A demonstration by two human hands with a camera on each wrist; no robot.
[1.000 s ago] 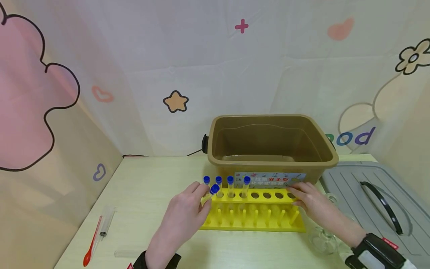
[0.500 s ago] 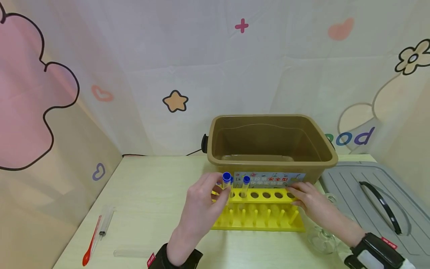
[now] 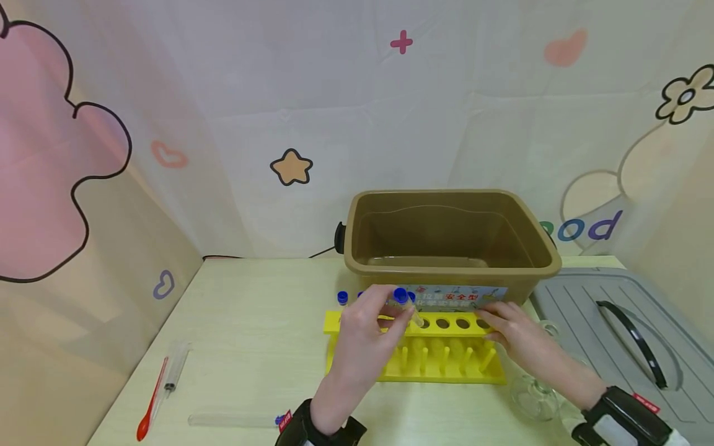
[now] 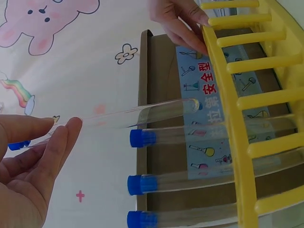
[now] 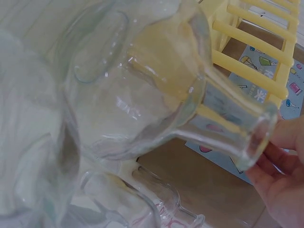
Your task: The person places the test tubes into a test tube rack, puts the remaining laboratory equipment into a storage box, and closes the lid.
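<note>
My left hand [image 3: 362,341] pinches a clear test tube [image 4: 164,110] with a blue cap, tilted over the yellow test tube rack [image 3: 440,375]. In the head view the tube's lower end is close to the rack's holes, right of the standing tubes. Several blue-capped tubes [image 4: 143,137] stand in the rack, partly hidden behind my left hand in the head view. My right hand [image 3: 515,331] holds the right end of the rack's top bar with its fingers. Behind that hand and forearm, a clear glass flask [image 5: 142,80] stands beside the rack.
A brown bin [image 3: 454,272] stands behind the rack. The grey lid [image 3: 591,328] with a black handle lies at right. On the left are a red spoon [image 3: 148,415] and a syringe [image 3: 176,370]. Another capped tube [image 3: 234,421] lies at the front. More glassware [image 5: 118,194] is near the flask.
My left hand has carried the held tube rightward along the rack, past the standing tubes. The blue cap of the lying tube has come into view. My right hand keeps its place.
</note>
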